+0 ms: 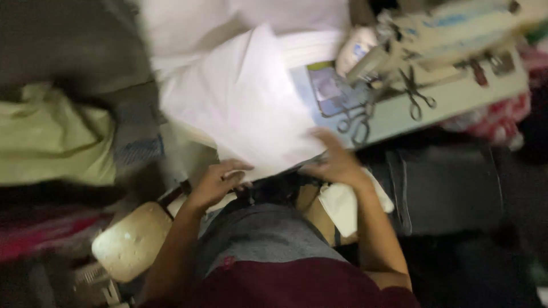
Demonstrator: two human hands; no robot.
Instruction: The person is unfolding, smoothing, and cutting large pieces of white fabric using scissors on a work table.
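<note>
A large white piece of cloth (pixel 251 97) lies across my lap and the edge of a sewing table (pixel 456 97). My left hand (pixel 220 179) grips its lower left edge with bent fingers. My right hand (pixel 334 159) holds the lower right edge, fingers spread against the fabric. The view is blurred by motion. Two pairs of scissors (pixel 416 94) lie on the table just beyond my right hand.
A pale sewing machine (pixel 434 34) stands at the upper right. Yellow-green cloth (pixel 51 137) is piled at the left, red fabric (pixel 34 234) below it. A worn cream stool seat (pixel 131 239) sits beside my left arm. More white cloth (pixel 348 205) hangs under my right wrist.
</note>
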